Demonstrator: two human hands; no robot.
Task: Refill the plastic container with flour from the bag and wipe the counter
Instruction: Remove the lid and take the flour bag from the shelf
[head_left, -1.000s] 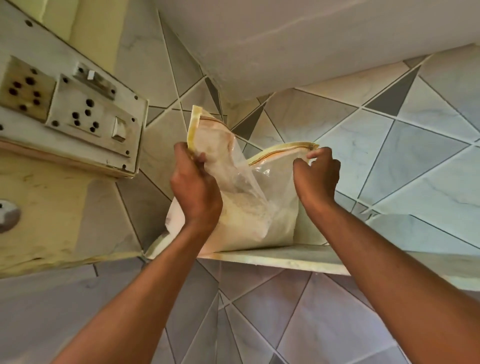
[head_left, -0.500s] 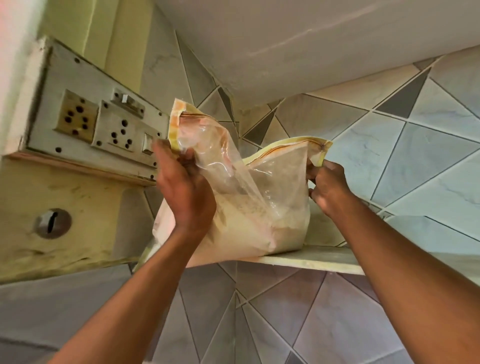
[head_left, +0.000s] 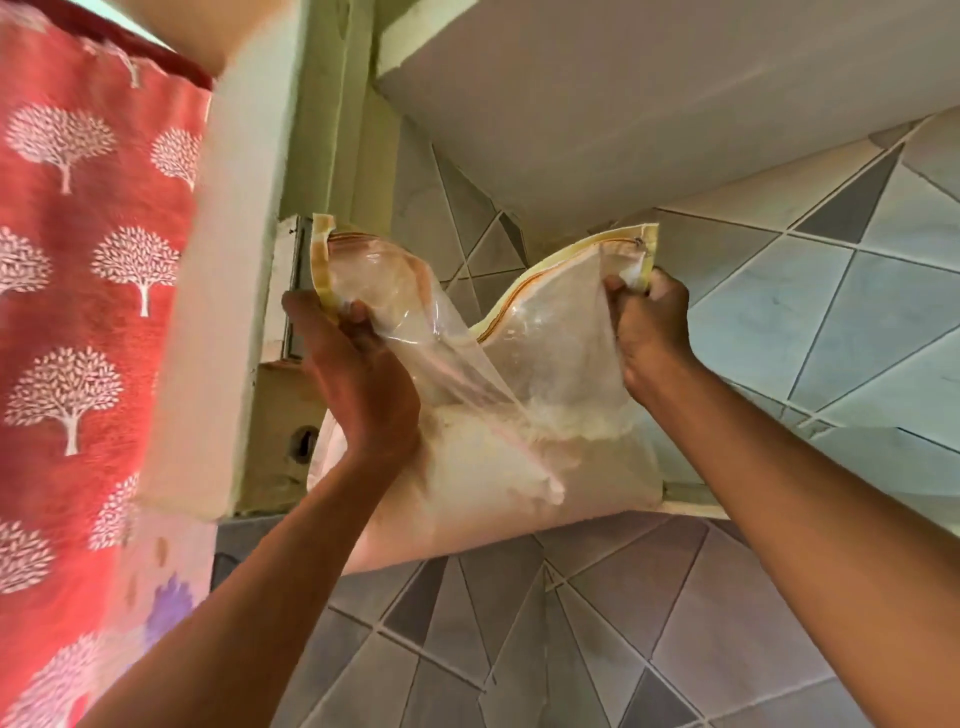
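Observation:
A clear plastic bag of flour (head_left: 540, 374) with a yellow-edged top hangs in front of me, partly off the edge of a high stone shelf (head_left: 691, 506). The flour fills its lower half. My left hand (head_left: 358, 384) grips the bag's left top corner. My right hand (head_left: 649, 332) pinches the right top corner by the yellow edge. The bag's top sags between the two hands. No plastic container or counter is in view.
Grey and white diamond tiles (head_left: 831, 312) cover the wall behind and below the shelf. A white slab (head_left: 623, 104) runs overhead. A red curtain with white tree prints (head_left: 88, 291) hangs at the left, beside a pale wall edge (head_left: 228, 312).
The bag has come forward and left off the shelf, held by both hands. My view has swung left: the socket panel is now mostly hidden and the red curtain has come into view.

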